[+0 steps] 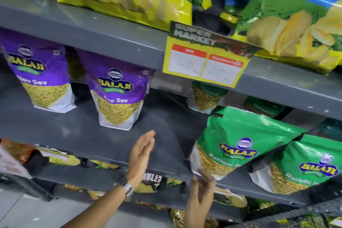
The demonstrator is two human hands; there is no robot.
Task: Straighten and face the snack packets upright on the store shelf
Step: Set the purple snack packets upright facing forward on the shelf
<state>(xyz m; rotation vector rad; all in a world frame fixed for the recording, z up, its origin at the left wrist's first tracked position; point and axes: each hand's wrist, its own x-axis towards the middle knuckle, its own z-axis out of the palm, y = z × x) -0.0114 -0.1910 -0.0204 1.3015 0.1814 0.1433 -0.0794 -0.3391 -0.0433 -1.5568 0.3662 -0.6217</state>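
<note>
Head view, tilted, takes in a grey middle shelf (pixel 77 135) with snack packets standing along it. At far left a purple Aloo Sev packet (pixel 39 74) stands upright and faces out; just right of it, with a gap between, a second purple packet (pixel 118 96) does the same, set a little further forward. Next comes the left hand (pixel 141 155), raised edge-on over the bare stretch of shelf, fingers (pixel 149 139) straight and pressed together, touching nothing; a metal watch (pixel 127 189) sits on that wrist. A yellow price card (pixel 205 61) hangs from the shelf above. To the right, the right hand (pixel 200 194) reaches up under the front edge, fingers loosely spread, their tips at or just below the bottom corner of a green Ratlami Sev packet (pixel 238 142); blur keeps me from telling whether they touch it. That green packet leans, its top tipped back and rightward, its base near the lip. A second green packet (pixel 307 166) stands just beside it at right, also tilted, and more green ones sit behind. The step in hand looks like squaring up the leaning green packet: the next move likely calls for both hands to take its sides, stand it on its base and turn its face forward.
</note>
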